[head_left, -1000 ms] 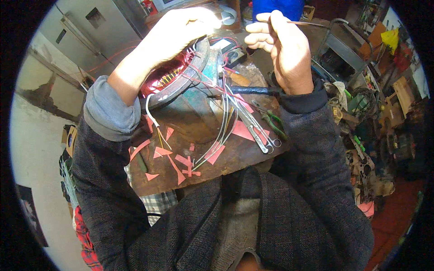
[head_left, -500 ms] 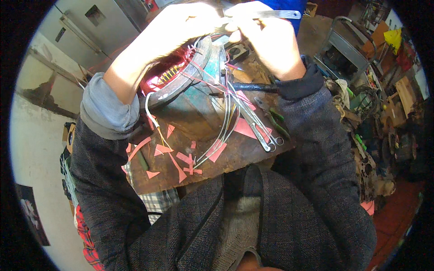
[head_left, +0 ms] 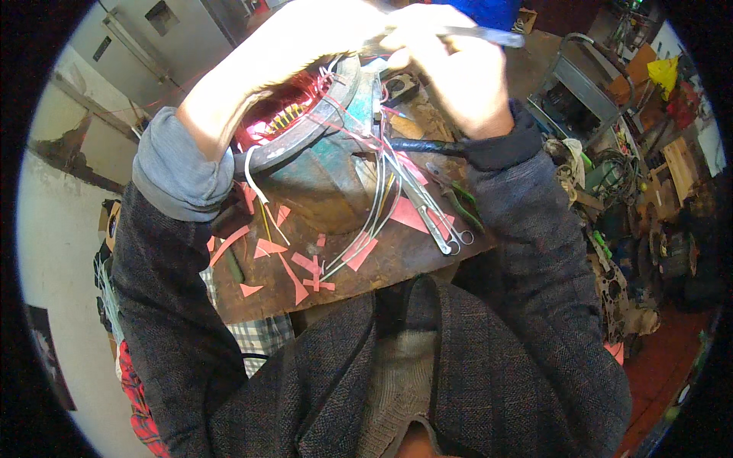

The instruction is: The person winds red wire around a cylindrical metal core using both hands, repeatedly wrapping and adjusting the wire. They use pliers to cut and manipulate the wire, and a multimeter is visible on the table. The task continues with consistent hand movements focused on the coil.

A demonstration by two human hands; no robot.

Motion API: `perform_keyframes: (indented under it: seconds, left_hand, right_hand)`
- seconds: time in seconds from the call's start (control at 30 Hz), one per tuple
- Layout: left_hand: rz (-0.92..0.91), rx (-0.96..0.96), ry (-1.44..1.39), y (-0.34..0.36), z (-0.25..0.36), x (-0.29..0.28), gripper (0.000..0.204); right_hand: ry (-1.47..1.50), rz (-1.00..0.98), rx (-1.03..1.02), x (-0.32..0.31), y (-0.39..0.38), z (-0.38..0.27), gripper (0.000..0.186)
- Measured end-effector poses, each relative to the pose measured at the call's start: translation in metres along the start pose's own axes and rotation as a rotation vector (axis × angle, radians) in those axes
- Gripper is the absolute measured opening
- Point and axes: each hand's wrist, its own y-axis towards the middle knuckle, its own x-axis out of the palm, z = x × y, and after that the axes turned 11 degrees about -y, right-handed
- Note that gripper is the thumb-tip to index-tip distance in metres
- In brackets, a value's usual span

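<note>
1 head-worn fisheye view, facing down, close over workbench (head_left: 397, 263)

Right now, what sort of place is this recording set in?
Most likely a small motor-repair workshop. A motor stator with red copper windings sits on a worn metal bench, with pliers and pink insulation scraps beside it; scrap parts are heaped to the right.

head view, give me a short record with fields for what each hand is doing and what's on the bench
left hand: left hand rests on the upper rim of the motor stator, overexposed
right hand: right hand pinches a thin metal tool at the stator's top edge
stator: round metal housing with red copper windings, tilted on a green block
loose leads: white and red wires trail down onto the bench
bench: rusty brown bench with pink paper scraps, scissors, green-handled pliers
</note>
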Motion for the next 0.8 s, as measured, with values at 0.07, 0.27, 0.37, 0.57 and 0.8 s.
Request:
perform_keyframes:
  seconds: [0.07, 0.27, 0.37, 0.57, 0.8]
  left_hand:
    - [-0.024, 0.002, -0.022, 0.0008, -0.0004, -0.0014, 0.029]
    - [-0.026, 0.050, 0.041, -0.0009, 0.0006, -0.0031, 0.028]
    - [-0.038, 0.022, -0.016, -0.0005, 0.0002, -0.0041, 0.027]
    - [-0.046, 0.075, 0.038, 0.0004, -0.0011, -0.0042, 0.028]
    - [0.016, 0.011, -0.029, -0.0006, -0.0021, -0.0025, 0.028]
  right_hand:
    - [-0.036, -0.090, 0.070, 0.0007, -0.0009, -0.0020, 0.020]
    - [0.061, 0.105, -0.052, 0.0027, 0.0005, -0.0053, 0.019]
    - [-0.050, -0.058, 0.124, 0.0008, 0.0004, -0.0046, 0.020]
    - [0.122, 0.044, 0.056, 0.0021, -0.0007, -0.0040, 0.019]
    - [0.091, 0.201, 0.109, 0.0046, -0.0034, -0.0069, 0.021]
